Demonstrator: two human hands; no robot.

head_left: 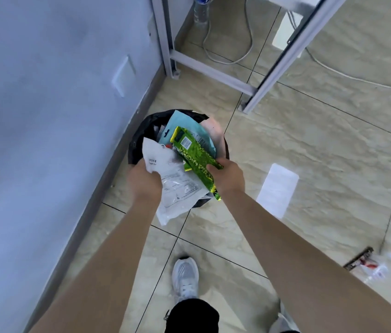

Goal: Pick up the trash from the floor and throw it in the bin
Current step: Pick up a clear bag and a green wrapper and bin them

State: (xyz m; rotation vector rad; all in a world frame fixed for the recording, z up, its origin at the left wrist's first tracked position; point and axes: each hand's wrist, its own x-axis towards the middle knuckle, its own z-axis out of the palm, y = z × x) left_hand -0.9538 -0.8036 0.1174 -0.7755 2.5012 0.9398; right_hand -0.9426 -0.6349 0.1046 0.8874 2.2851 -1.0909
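A round bin point(139, 140) with a black liner stands by the wall, holding a teal packet point(177, 123) and other waste. My left hand point(144, 179) grips a white plastic bag point(177, 188) over the bin's near rim. My right hand point(228, 176) holds a green snack wrapper point(194, 155) that points into the bin. Both arms reach forward from the bottom of the view.
A grey wall point(45, 116) runs along the left. A metal table frame point(213, 70) with cables and a water bottle point(200, 13) stands behind the bin. More litter, a clear wrapper point(374, 270) and a dark strip point(357, 258), lies on the tiles at right.
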